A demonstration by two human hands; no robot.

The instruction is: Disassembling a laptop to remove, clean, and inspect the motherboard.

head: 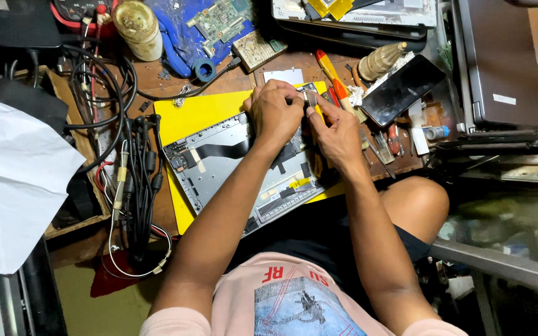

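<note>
Head view, looking down. An opened laptop base (238, 165), inner side up, lies on a yellow mat (200, 112) near the middle of the table (157, 78). Its long axis runs obliquely, from the table's left side up toward the far right, and its near long edge overhangs the person's lap.

Both hands meet at the base's far right corner. The left hand (275, 112) lies curled over that corner, fingers folded tight and pressing down; what they pinch, if anything, cannot be told. The right hand (337, 134) comes in from the right, just beside the left and nearly touching it, fingers narrowed around a small yellow-handled tool (316, 112) whose tip points leftward into the corner under the left fingers. The worked spot thus lies directly beneath the left fingertips and just left of the right ones; the left hand is the nearer.

A black ribbon cable (222, 150) crosses the base left of the hands.

Well apart: an orange screwdriver (331, 78) and a dark phone (403, 90) toward the far right edge, a bundle of black cables (141, 180) along the left edge, and a green circuit board (219, 18) at the far edge.
</note>
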